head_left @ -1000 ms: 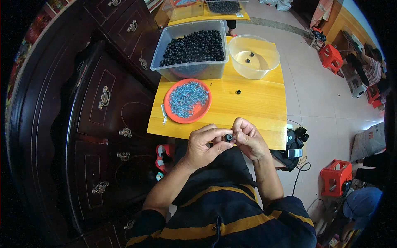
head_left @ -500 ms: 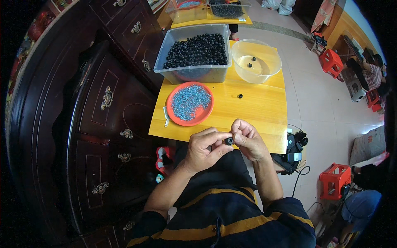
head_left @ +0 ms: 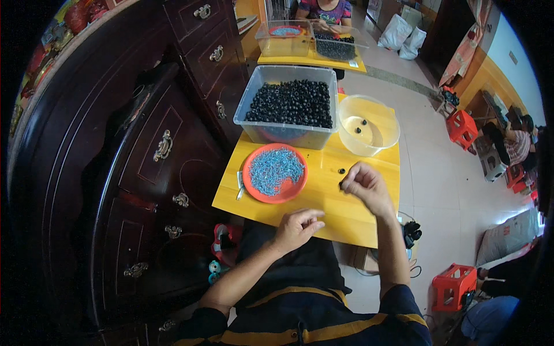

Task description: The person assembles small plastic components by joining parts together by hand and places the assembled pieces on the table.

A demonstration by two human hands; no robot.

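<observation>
My right hand (head_left: pixel 369 187) is over the right part of the yellow table (head_left: pixel 326 222), pinching a small round black part (head_left: pixel 343 185) at its fingertips. Just beyond it lies a similar black part (head_left: pixel 341 170) on the tabletop. Nearer to me, my left hand (head_left: pixel 297 229) hovers at the table's front edge, fingers loosely bent, thumb apart, nothing seen in it. A red plate (head_left: pixel 264 198) full of tiny bluish-silver pieces, too small to name, lies beyond my left hand. Behind the right hand, a clear round tub (head_left: pixel 386 140) has two black parts inside.
A large clear bin (head_left: pixel 242 122) heaped with black parts stands behind the plate. Dark wooden drawers (head_left: pixel 156 173) line the left side. Farther off, a person (head_left: pixel 329 11) sits at another table with bins. Red stools (head_left: pixel 453 288) and other people are at the right.
My hands have parted: the right one has moved forward and right with the black part, while the left one stays near the front edge without it. The view has shifted too.
</observation>
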